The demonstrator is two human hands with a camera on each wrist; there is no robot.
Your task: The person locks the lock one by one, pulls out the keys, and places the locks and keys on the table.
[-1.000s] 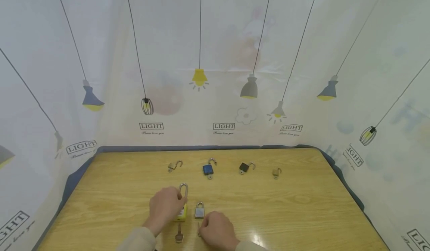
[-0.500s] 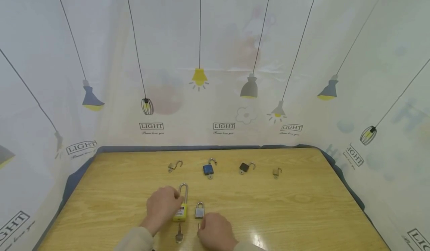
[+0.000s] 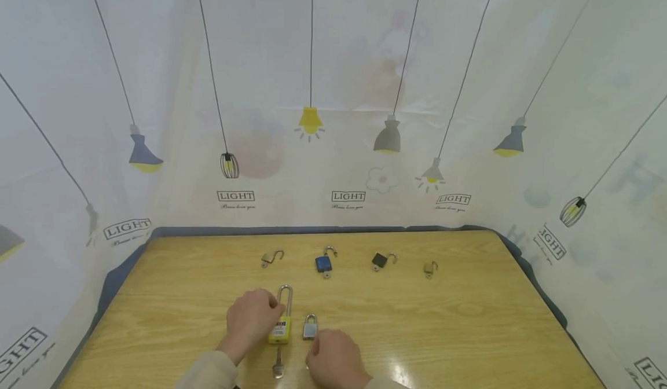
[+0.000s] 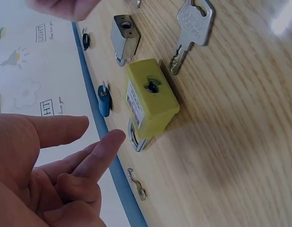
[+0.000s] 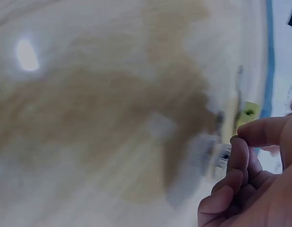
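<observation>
My left hand (image 3: 252, 322) hovers beside a yellow padlock (image 3: 279, 331) with a long steel shackle. Its thumb and forefinger stand apart, with nothing between them in the left wrist view. The padlock's keyhole (image 4: 153, 85) faces the near side. A silver key (image 3: 278, 369) lies in front of it. To the right stands a small silver padlock (image 3: 310, 327). Just in front of that, my right hand (image 3: 337, 359) is low over the table, thumb and forefinger tips (image 5: 238, 151) together; I cannot tell whether they pinch the small key (image 4: 138, 4), mostly hidden here.
Across the back lie several unlocked padlocks: a small brass one (image 3: 268, 257), a blue one (image 3: 323, 263), a black one (image 3: 380, 261) and another brass one (image 3: 429, 268). The wooden table (image 3: 469, 331) meets a printed curtain (image 3: 292, 65) behind.
My left hand has drawn slightly left off the yellow padlock, uncovering its label. My right hand has shifted a little left, covering most of the small key that showed beside its fingertips.
</observation>
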